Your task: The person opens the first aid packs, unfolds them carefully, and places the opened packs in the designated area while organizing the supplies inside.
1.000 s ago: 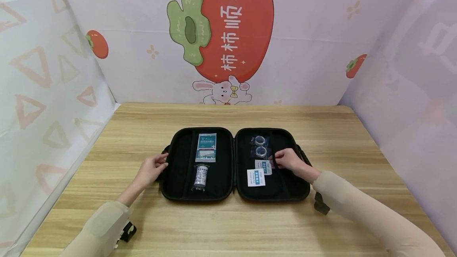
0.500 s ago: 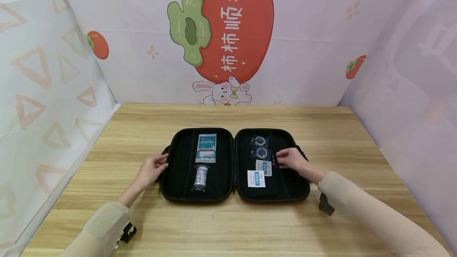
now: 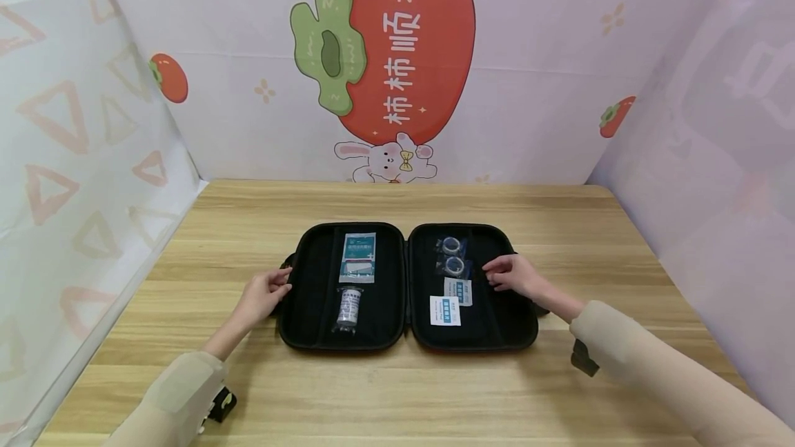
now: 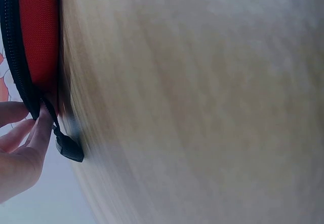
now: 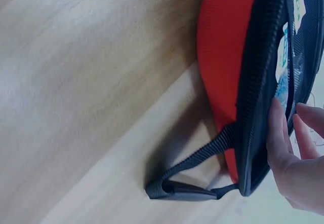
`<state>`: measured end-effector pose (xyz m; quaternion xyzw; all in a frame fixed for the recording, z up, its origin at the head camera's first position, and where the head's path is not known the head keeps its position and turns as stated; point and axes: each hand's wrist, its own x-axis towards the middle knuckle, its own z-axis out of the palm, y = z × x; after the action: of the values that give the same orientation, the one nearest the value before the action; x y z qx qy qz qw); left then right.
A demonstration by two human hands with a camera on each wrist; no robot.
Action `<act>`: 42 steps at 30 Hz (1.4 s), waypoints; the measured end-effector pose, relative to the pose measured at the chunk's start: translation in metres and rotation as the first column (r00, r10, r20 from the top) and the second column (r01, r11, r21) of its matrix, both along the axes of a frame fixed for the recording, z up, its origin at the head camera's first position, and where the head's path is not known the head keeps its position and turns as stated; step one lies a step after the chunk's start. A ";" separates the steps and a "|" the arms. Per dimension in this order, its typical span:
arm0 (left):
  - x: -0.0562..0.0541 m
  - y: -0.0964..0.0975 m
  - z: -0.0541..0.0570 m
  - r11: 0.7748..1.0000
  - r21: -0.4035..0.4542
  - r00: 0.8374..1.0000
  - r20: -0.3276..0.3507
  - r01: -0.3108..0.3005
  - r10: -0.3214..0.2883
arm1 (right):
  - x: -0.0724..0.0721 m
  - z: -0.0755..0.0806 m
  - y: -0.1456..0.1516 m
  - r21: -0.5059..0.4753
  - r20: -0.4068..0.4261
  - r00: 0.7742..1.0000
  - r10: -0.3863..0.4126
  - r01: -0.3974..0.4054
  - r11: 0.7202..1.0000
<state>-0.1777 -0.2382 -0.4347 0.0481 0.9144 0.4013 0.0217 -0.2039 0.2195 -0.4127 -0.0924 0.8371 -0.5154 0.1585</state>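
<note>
A black-lined zip case (image 3: 435,341), red outside, lies unfolded on the wooden table. My left hand (image 3: 263,293) pinches its left rim between thumb and fingers, beside a dangling zipper pull (image 4: 69,148). Over the right half is my right hand (image 3: 517,276), fingers loosely bent and apart, with nothing visible between them. The fingertips are close to the dark elastic strap (image 5: 290,57). Left of them, two clear-wrapped rolls of tape (image 3: 455,267) lie above two white and blue square sachets (image 3: 445,311), the strap running along their right side.
In the left half, a green and white dressing packet (image 3: 358,257) lies above a wrapped bandage roll (image 3: 349,309). A carry handle (image 5: 190,191) sticks out from the case's right side. Printed cloth walls (image 3: 248,130) enclose the wooden table (image 3: 397,392).
My right hand has drawn back to the right, away from the sachets and the strap, and its forearm has shifted right too. The left hand stays at the left rim.
</note>
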 end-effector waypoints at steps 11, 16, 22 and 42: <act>0.000 0.000 -0.001 1.000 0.004 1.000 0.002 0.008 -0.008 | 0.004 0.011 -0.001 0.158 -0.144 0.985 0.095 -0.072 0.985; 0.000 0.000 -0.002 1.000 -0.004 1.000 0.008 0.005 -0.005 | 0.006 0.016 -0.006 0.215 -0.170 0.973 0.155 -0.117 0.969; 0.000 0.000 -0.001 1.000 -0.004 1.000 0.009 -0.001 0.001 | 0.008 0.017 -0.013 0.250 -0.191 0.956 0.221 -0.170 0.953; 0.000 0.000 -0.001 1.000 -0.006 1.000 -0.018 0.008 -0.008 | 0.012 0.006 -0.040 0.341 -0.181 0.902 0.391 -0.315 0.886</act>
<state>-0.1774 -0.2384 -0.4359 0.0552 0.9156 0.3979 0.0152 -0.1920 0.1796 -0.4071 -0.2816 0.8879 -0.3276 0.1583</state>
